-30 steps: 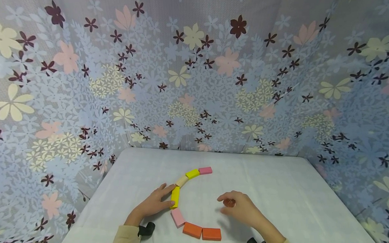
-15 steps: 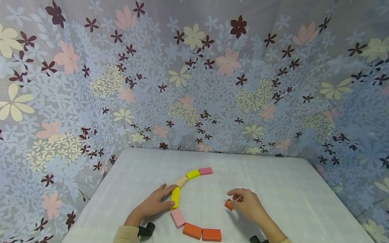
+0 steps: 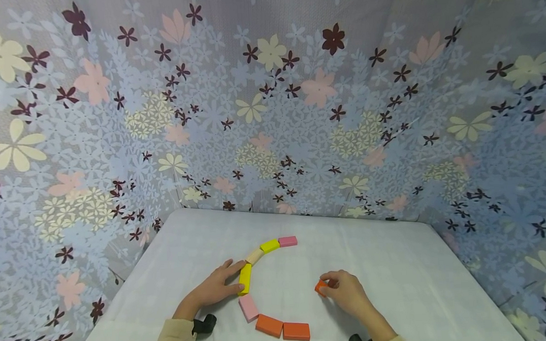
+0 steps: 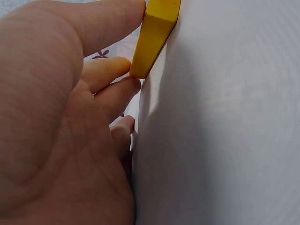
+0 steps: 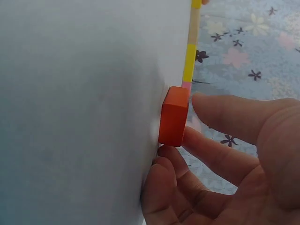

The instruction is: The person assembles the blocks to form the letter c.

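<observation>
In the head view my left hand (image 3: 216, 286) rests beside a yellow block (image 3: 244, 279), index finger at its far end and thumb at its near end. The left wrist view shows the thumb and fairly straight fingers touching this block (image 4: 154, 40). My right hand (image 3: 349, 292) holds a small orange block (image 3: 320, 287) between thumb and curled fingers, low at the table, right of the curve. From the right wrist, the orange block (image 5: 174, 119) appears at the table surface, with the thumb above and the fingers below it.
Several blocks form a curve open to the right: pink (image 3: 288, 241), yellow (image 3: 269, 246) and beige (image 3: 255, 255) toward the back, then pink (image 3: 249, 308) and two orange blocks, one (image 3: 268, 325) left of the other (image 3: 296, 331). A pale cloth covers the table (image 3: 395, 256); a flowered curtain (image 3: 271, 140) hangs behind.
My right hand has turned and lowered slightly rightward with the orange block, which was mostly hidden in the fingers and now shows at the table. The left hand stays in place.
</observation>
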A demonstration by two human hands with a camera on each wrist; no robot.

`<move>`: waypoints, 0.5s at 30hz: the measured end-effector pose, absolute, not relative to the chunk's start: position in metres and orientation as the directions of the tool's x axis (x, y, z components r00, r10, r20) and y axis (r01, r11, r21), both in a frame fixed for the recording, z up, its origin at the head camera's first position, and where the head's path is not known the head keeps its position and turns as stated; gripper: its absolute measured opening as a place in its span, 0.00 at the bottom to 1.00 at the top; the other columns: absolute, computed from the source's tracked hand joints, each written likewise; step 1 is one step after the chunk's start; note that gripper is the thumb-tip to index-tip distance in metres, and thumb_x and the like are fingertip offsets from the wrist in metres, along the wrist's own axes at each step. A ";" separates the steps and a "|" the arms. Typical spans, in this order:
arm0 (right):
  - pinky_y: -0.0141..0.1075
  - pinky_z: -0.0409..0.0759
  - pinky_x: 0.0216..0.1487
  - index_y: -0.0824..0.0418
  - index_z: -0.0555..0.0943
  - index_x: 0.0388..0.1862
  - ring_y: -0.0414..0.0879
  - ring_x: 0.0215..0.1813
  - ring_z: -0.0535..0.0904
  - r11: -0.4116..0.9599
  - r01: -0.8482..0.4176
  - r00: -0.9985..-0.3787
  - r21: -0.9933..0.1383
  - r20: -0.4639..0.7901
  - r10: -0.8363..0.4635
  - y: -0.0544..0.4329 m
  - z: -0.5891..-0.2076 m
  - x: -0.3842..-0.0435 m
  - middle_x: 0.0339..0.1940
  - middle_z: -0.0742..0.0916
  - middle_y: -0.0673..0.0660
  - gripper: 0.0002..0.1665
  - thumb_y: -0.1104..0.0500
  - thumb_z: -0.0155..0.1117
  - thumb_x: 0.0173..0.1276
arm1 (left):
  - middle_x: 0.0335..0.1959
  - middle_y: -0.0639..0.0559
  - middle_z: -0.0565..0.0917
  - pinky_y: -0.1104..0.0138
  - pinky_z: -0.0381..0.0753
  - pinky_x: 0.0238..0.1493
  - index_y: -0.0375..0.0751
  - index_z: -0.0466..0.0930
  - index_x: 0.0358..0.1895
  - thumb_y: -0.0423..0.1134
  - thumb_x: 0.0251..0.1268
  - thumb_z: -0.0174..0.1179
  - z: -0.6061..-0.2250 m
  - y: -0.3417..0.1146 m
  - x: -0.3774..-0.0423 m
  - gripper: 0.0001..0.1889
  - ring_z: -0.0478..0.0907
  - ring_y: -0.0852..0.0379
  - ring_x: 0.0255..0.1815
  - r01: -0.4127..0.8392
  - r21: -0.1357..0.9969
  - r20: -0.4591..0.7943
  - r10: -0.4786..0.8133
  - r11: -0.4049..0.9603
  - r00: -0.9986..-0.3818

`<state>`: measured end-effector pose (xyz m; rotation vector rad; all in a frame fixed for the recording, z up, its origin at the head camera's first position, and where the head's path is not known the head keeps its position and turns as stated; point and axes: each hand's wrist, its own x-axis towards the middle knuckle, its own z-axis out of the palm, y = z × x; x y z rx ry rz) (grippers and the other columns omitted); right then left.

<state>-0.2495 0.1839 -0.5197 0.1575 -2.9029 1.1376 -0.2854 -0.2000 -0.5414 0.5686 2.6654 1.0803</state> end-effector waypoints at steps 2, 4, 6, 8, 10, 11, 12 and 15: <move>0.37 0.74 0.32 0.56 0.89 0.45 0.43 0.34 0.76 0.737 -0.100 -0.995 -0.668 0.054 -0.087 0.183 -0.521 -0.250 0.33 0.81 0.50 0.13 0.58 0.76 0.61 | 0.79 0.39 0.58 0.30 0.53 0.68 0.55 0.63 0.78 0.57 0.68 0.63 -0.541 -0.200 -0.285 0.38 0.49 0.32 0.79 0.275 0.702 -0.044 0.425 0.657 -0.904; 0.37 0.74 0.31 0.55 0.89 0.43 0.43 0.33 0.75 0.737 -0.107 -0.994 -0.667 0.061 -0.089 0.182 -0.521 -0.250 0.32 0.81 0.50 0.11 0.59 0.76 0.60 | 0.79 0.39 0.58 0.30 0.53 0.68 0.55 0.63 0.78 0.57 0.68 0.63 -0.541 -0.200 -0.285 0.38 0.49 0.32 0.79 0.277 0.702 -0.042 0.426 0.656 -0.904; 0.37 0.74 0.31 0.54 0.88 0.42 0.43 0.32 0.75 0.734 -0.120 -0.993 -0.668 0.069 -0.099 0.181 -0.521 -0.250 0.31 0.80 0.50 0.11 0.60 0.77 0.59 | 0.79 0.39 0.58 0.30 0.53 0.68 0.54 0.63 0.78 0.57 0.68 0.63 -0.541 -0.200 -0.285 0.38 0.49 0.32 0.78 0.277 0.703 -0.040 0.426 0.655 -0.904; 0.37 0.74 0.31 0.54 0.88 0.41 0.43 0.32 0.76 0.729 -0.138 -0.990 -0.671 0.078 -0.117 0.180 -0.521 -0.250 0.31 0.81 0.49 0.12 0.62 0.77 0.58 | 0.79 0.39 0.58 0.30 0.53 0.68 0.54 0.63 0.78 0.57 0.68 0.64 -0.540 -0.200 -0.285 0.38 0.49 0.32 0.78 0.276 0.705 -0.040 0.426 0.653 -0.904; 0.36 0.75 0.31 0.54 0.87 0.41 0.42 0.32 0.76 0.723 -0.150 -0.988 -0.674 0.080 -0.131 0.180 -0.522 -0.250 0.32 0.82 0.49 0.13 0.62 0.78 0.57 | 0.79 0.39 0.58 0.30 0.53 0.68 0.54 0.63 0.78 0.57 0.68 0.63 -0.540 -0.200 -0.285 0.38 0.49 0.32 0.79 0.276 0.703 -0.041 0.425 0.655 -0.904; 0.36 0.76 0.32 0.54 0.87 0.42 0.42 0.33 0.77 0.718 -0.155 -0.987 -0.679 0.078 -0.139 0.180 -0.522 -0.250 0.32 0.82 0.49 0.14 0.63 0.78 0.57 | 0.79 0.39 0.58 0.30 0.53 0.68 0.54 0.63 0.78 0.57 0.68 0.63 -0.540 -0.200 -0.285 0.38 0.49 0.32 0.79 0.276 0.702 -0.042 0.425 0.656 -0.904; 0.36 0.77 0.32 0.54 0.86 0.42 0.42 0.33 0.77 0.713 -0.163 -0.986 -0.682 0.081 -0.149 0.180 -0.522 -0.250 0.33 0.83 0.49 0.15 0.63 0.79 0.56 | 0.79 0.39 0.58 0.30 0.53 0.68 0.54 0.63 0.78 0.57 0.68 0.63 -0.540 -0.200 -0.284 0.38 0.49 0.32 0.79 0.276 0.702 -0.041 0.425 0.657 -0.904; 0.37 0.78 0.32 0.55 0.85 0.42 0.43 0.34 0.78 0.700 -0.178 -0.982 -0.692 0.081 -0.170 0.179 -0.522 -0.249 0.34 0.84 0.49 0.16 0.65 0.79 0.55 | 0.79 0.38 0.58 0.30 0.53 0.68 0.54 0.63 0.78 0.57 0.68 0.63 -0.539 -0.199 -0.284 0.38 0.49 0.32 0.78 0.272 0.702 -0.045 0.423 0.658 -0.905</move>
